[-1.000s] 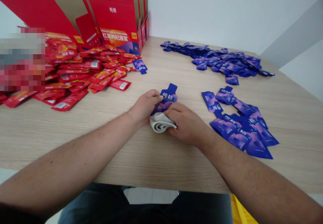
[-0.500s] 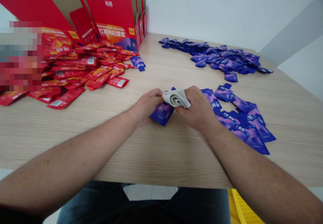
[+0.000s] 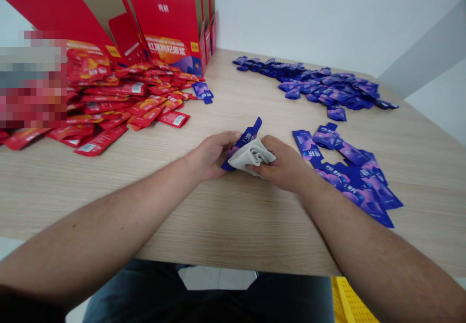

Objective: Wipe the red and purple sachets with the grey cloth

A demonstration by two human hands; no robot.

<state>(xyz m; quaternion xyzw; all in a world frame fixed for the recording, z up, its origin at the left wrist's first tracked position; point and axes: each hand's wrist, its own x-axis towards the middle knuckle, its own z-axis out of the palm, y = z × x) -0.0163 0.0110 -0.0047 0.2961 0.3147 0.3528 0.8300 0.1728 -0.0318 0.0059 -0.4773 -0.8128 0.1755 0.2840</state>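
My left hand is closed on a blue-purple pouch, which tilts with its narrow spout end pointing up and away. In my right hand is a folded grey-white cloth, bunched in the fingers. The cloth presses against the lower part of the pouch and hides some of it. Just right of my right hand, several matching pouches lie flat and overlapping on the table, with another pouch at their left end.
A heap of blue pouches lies at the table's back right. Red pouches are piled at the left before tall red cartons, with one blue pouch beside them. A yellow basket stands below the table's front edge.
The pouch in my left hand has turned from lying face-up to tilted, its spout end higher. The cloth in my right hand has moved down over the pouch's lower part.
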